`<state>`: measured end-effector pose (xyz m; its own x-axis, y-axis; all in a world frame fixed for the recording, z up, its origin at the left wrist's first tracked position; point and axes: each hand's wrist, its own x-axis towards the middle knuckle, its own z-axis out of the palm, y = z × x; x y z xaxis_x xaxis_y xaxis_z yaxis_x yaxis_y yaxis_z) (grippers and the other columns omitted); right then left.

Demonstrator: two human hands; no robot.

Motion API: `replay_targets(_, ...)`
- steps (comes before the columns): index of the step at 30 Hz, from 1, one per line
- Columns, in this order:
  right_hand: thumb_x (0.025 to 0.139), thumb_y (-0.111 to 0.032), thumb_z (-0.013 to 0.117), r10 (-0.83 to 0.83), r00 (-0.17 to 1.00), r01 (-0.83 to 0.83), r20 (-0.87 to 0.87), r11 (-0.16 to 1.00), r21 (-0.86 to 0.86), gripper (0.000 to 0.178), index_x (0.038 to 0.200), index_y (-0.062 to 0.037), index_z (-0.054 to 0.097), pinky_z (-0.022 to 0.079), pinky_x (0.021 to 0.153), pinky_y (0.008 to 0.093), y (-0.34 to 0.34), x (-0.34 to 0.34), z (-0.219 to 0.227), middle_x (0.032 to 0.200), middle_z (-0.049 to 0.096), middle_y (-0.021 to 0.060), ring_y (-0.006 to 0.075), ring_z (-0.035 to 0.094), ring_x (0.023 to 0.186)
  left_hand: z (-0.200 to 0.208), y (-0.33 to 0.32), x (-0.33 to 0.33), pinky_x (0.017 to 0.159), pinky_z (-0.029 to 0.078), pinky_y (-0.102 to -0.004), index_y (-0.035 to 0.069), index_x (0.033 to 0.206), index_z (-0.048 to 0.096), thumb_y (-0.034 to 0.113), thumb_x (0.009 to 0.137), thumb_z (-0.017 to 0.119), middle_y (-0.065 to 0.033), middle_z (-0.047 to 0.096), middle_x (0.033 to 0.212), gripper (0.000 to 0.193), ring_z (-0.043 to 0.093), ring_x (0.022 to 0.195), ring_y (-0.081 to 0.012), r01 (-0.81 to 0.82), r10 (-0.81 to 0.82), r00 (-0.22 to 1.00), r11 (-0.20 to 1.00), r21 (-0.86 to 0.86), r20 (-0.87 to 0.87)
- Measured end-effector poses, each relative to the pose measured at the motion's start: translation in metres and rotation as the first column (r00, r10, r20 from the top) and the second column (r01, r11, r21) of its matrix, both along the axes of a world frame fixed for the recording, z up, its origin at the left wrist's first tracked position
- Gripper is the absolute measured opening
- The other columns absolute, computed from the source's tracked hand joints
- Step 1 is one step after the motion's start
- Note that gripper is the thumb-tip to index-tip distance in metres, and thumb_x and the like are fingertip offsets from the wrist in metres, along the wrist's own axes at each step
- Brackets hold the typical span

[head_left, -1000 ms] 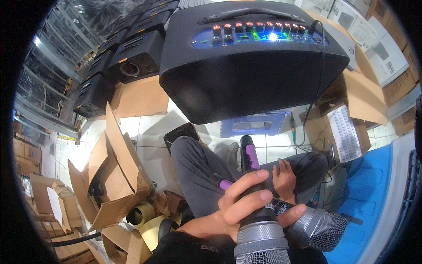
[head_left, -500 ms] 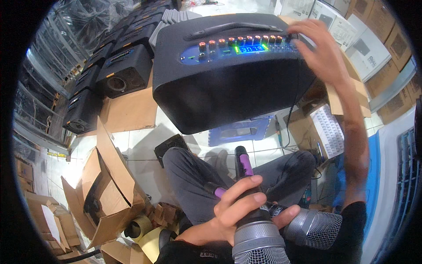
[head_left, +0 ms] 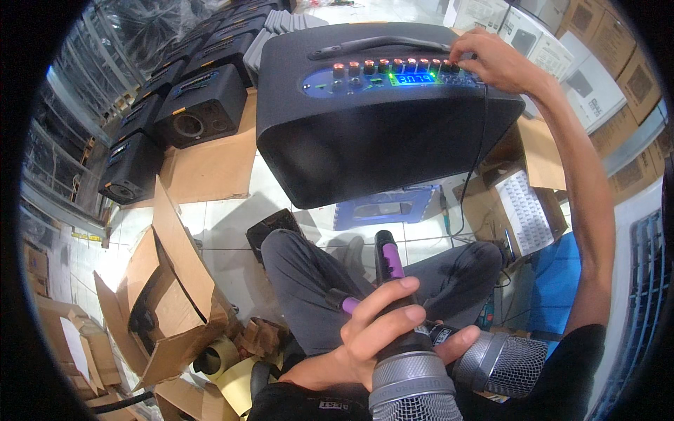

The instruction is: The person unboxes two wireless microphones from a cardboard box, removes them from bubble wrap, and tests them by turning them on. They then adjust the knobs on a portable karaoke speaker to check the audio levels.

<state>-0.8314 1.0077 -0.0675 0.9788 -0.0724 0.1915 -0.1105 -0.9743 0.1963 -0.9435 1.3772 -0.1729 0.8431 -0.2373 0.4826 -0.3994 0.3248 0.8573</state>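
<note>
Left hand (head_left: 379, 331) holds microphones (head_left: 406, 379), right hand (head_left: 500, 63) at knobs (head_left: 399, 66)

open cardboard box (head_left: 186, 337) (flaps raised) at left; black speakers (head_left: 210, 102) beyond; white boxes (head_left: 530, 45) upper right.

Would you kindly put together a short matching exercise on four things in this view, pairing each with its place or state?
Column one:
1. left hand
2. right hand
3. display
4. large open cardboard box

Column two:
A. glowing blue on top of the big black speaker
B. wrapped around two microphones
C. to the left of the person's legs
D. at the right end of the row of knobs

Right pairs: 1-B, 2-D, 3-A, 4-C.
</note>
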Motion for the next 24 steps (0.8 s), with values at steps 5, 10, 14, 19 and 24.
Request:
replay_targets(5,0.096,-0.016,0.062,-0.004,1.000,0.003,0.012,0.999,0.039,0.021,0.114,-0.0055,0.066,0.040,0.110,0.0422,0.006,-0.004,-0.002,0.119,0.062,0.0125,0.0280,0.052,0.122,0.004,0.014,0.006,0.089,0.063,-0.0409,0.014,0.131,0.035,0.002,0.063,0.092,-0.0188,0.043,0.135,0.089,0.066,0.109,-0.0338,0.170,-0.211,0.970,0.943,0.285,0.121)
replay_targets(10,0.097,-0.019,0.062,-0.100,0.995,0.100,-0.022,0.995,0.016,0.023,0.114,-0.0052,0.066,0.041,0.109,0.0422,0.016,-0.001,0.001,0.119,0.062,0.0133,0.0285,0.054,0.121,-0.001,0.016,0.005,0.089,0.063,-0.0461,0.015,0.132,0.033,-0.003,0.064,0.091,-0.0182,0.042,0.135,0.091,0.064,0.113,-0.0372,0.240,-0.266,0.961,0.939,0.247,0.078)
replay_targets(14,0.094,-0.025,0.064,0.250,0.923,-0.255,0.292,0.967,-0.022,0.028,0.109,-0.0025,0.072,0.049,0.095,0.0417,0.053,0.018,-0.002,0.103,0.070,0.0199,0.0334,0.065,0.103,0.000,0.014,0.003,0.088,0.063,-0.0479,0.015,0.132,0.033,-0.005,0.064,0.090,-0.0190,0.042,0.135,0.091,0.065,0.112,-0.0388,0.234,-0.248,0.968,0.942,0.241,0.028)
replay_targets(19,0.097,-0.025,0.060,0.303,0.919,-0.356,0.252,0.912,0.205,0.027,0.108,-0.0022,0.070,0.047,0.098,0.0418,0.103,0.064,-0.017,0.105,0.069,0.0180,0.0334,0.064,0.103,-0.003,0.002,-0.006,0.079,0.061,-0.0401,0.002,0.107,0.056,0.013,0.060,0.097,-0.0188,0.060,0.113,0.063,0.070,0.097,-0.0331,0.065,-0.064,0.996,0.998,0.022,-0.061)
replay_targets(24,0.095,-0.021,0.061,0.272,0.899,-0.329,0.343,0.937,0.119,0.026,0.109,-0.0015,0.072,0.049,0.099,0.0407,0.072,0.066,-0.009,0.110,0.070,0.0181,0.0317,0.066,0.104,-0.006,0.001,-0.002,0.077,0.061,-0.0381,0.000,0.102,0.060,0.016,0.059,0.098,-0.0185,0.063,0.109,0.060,0.071,0.093,-0.0319,-0.061,0.060,0.997,0.998,-0.024,-0.040)
